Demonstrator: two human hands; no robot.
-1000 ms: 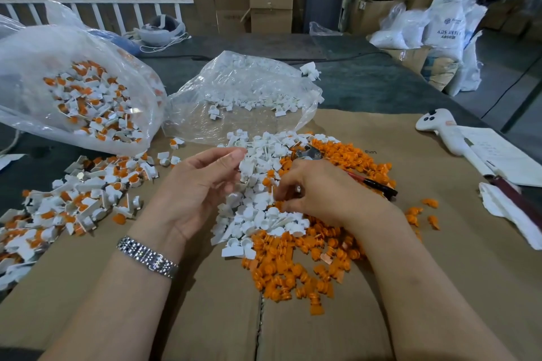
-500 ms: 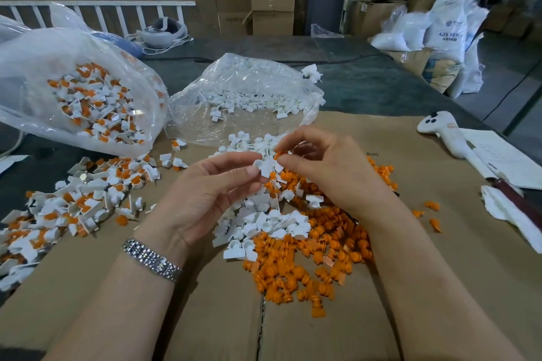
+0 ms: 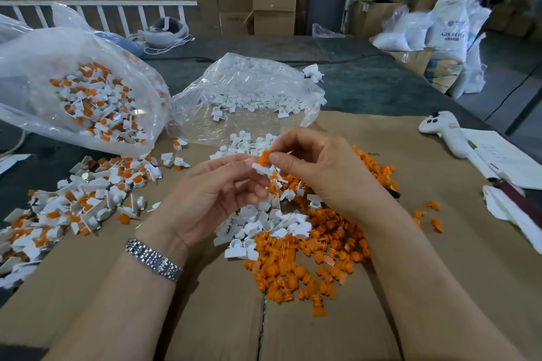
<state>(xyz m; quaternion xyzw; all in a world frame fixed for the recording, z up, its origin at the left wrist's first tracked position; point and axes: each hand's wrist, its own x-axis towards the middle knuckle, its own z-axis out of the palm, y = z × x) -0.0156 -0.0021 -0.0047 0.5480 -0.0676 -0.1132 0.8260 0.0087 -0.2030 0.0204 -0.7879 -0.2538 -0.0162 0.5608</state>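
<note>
Head view: the left hand (image 3: 211, 199) is raised over the middle of the desk, its thumb and fingers curled round a small white plastic clip (image 3: 262, 168). The right hand (image 3: 319, 173) meets it from the right, pinching a small orange plastic plug (image 3: 264, 159) between thumb and forefinger. The plug sits right against the top of the clip, and the two touch. A silver metal link watch (image 3: 152, 259) circles the left wrist.

Under the hands, on the flat brown cardboard sheet (image 3: 410, 272) that covers the near part of the desk, lie a heap of loose white clips (image 3: 264, 223) and, touching it on the near and right side, a heap of loose orange plugs (image 3: 308, 258). Toward the left edge spreads a pile of white clips with orange plugs in them (image 3: 88, 196). Behind that pile a clear plastic bag of the same joined pieces (image 3: 73, 91) lies open. Just beside it, toward the middle, is a clear plastic bag of white clips (image 3: 249, 97). Near the right edge a white handheld controller (image 3: 440, 132) rests beside sheets of white paper (image 3: 504, 161).
</note>
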